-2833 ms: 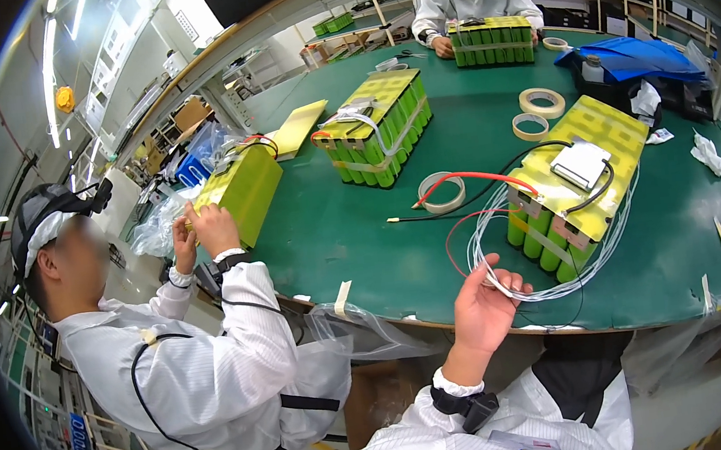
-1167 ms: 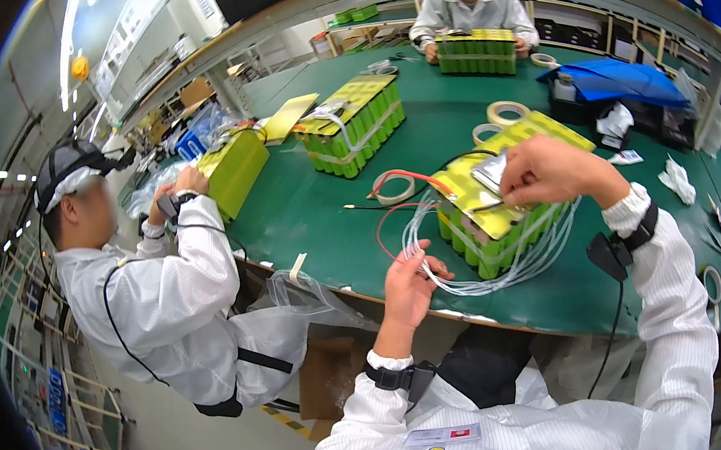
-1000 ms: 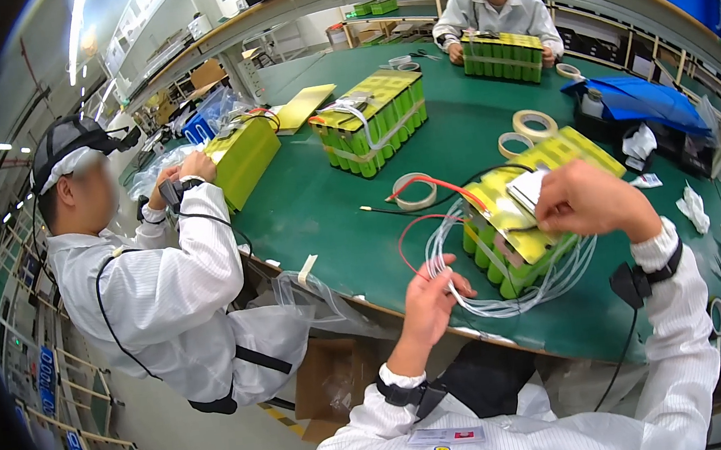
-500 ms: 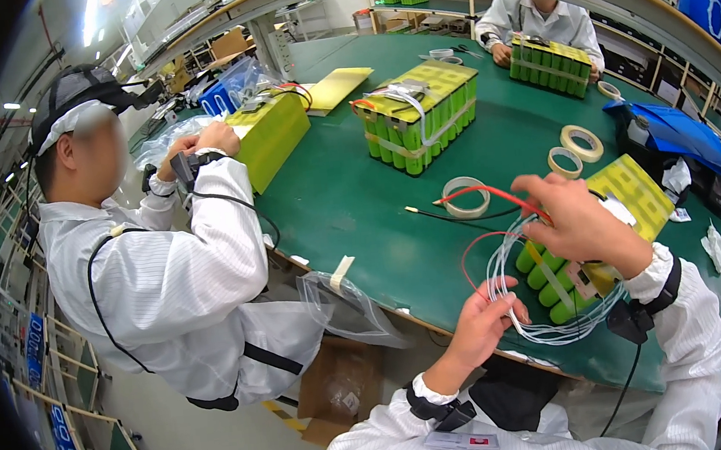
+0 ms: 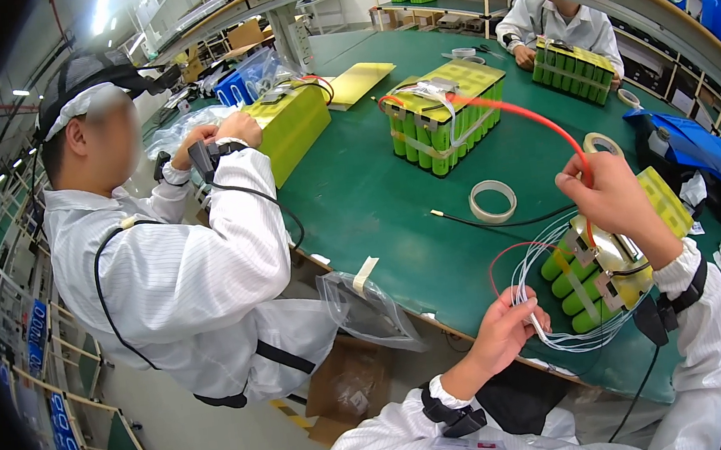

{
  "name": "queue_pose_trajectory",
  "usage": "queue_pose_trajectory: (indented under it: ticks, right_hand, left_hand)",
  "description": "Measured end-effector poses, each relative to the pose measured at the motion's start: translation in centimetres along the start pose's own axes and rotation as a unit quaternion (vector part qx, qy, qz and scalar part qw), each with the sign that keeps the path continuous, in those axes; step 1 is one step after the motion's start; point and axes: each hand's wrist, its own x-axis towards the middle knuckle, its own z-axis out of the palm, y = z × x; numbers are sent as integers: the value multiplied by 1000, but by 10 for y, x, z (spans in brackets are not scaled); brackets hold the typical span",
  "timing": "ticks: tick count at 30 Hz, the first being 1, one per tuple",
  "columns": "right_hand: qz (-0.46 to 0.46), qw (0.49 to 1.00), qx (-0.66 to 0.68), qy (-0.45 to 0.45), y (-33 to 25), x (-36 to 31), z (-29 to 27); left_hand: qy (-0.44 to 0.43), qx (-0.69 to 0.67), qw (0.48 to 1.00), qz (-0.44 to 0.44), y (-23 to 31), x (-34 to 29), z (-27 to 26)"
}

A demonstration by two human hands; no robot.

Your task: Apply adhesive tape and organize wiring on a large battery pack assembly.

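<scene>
The wires are being sorted out: the right hand (image 5: 612,194) pinches the red wire (image 5: 533,114) and lifts it over the green battery pack (image 5: 603,274) near the surface (image 5: 376,206) edge, the left hand (image 5: 504,333) grips the white wires (image 5: 538,329), and next I think the red wire must be laid down neatly

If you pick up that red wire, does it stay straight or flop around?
Probably floppy: the red wire sags in a curve from the right hand holding it up. It looks thin, so likely light. The white wires by the left hand lie in loose loops, so they would likely tangle if pushed.
</scene>
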Motion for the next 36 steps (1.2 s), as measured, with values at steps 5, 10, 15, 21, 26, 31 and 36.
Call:
queue_pose_trajectory:
  ticks: [5, 10, 15, 21, 26, 31, 36]
  right_hand:
    - [30, 970, -221, -100, 6, 20, 29]
    - [22, 966, -181, -181, 3, 21, 37]
    - [8, 989, -82, -126, 3, 20, 19]
    - [-118, 973, 154, -127, 18, 16, -17]
    - [-65, 909, 409, 41, 21, 8, -49]
    - [-44, 881, 452, 132, 42, -14, -84]
    - [59, 884, 401, 231, 90, -28, -105]
  left_hand:
    - [7, 13, 1000, 12, 0, 1, 3]
    - [11, 7, 1000, 28, -3, -2, 2]
    - [23, 12, 999, 25, -5, 3, 2]
    - [41, -23, 998, 33, 11, 5, 10]
    - [-36, -56, 997, 24, 21, 6, 21]
    - [14, -20, 999, 22, 26, 8, 43]
    - [-22, -56, 997, 47, 19, 8, 19]
